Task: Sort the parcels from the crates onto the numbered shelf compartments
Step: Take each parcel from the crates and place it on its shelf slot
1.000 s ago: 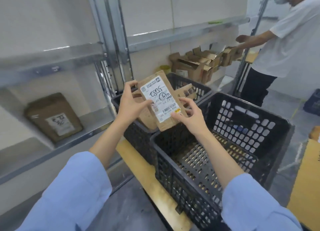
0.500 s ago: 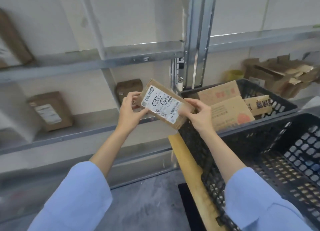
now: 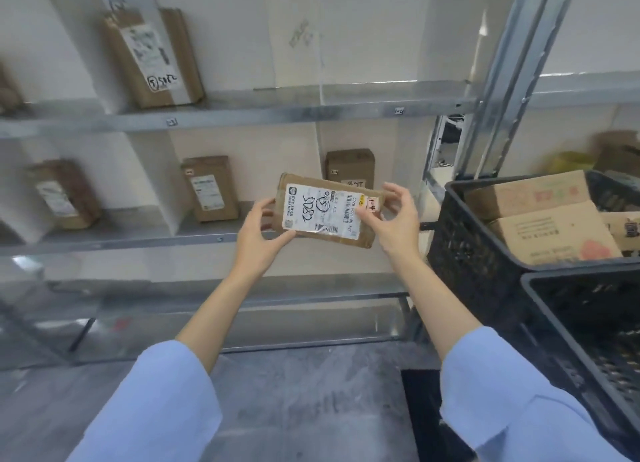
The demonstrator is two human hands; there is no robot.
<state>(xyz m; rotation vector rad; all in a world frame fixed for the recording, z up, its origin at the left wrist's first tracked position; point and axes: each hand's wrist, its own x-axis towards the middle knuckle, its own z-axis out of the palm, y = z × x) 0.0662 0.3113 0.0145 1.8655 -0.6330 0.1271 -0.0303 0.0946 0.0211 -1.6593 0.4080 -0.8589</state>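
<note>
I hold a flat brown parcel with a white label marked 5082 in front of the metal shelf. My left hand grips its left end, thumb on the front. My right hand pinches the right end by a small red-edged sticker. Behind it, one brown parcel stands in the compartment straight ahead. Another parcel stands in the compartment to the left. A taller parcel marked 5082 leans on the shelf above. To the right a black crate holds several cardboard boxes.
A second black crate stands nearer at the lower right, its inside dark. One more parcel stands at the far left of the middle shelf. A grey upright post separates the shelf bays. Grey floor lies below.
My view has swung left from the crates to the shelf. Both hands have carried the parcel left and turned its label level, facing me.
</note>
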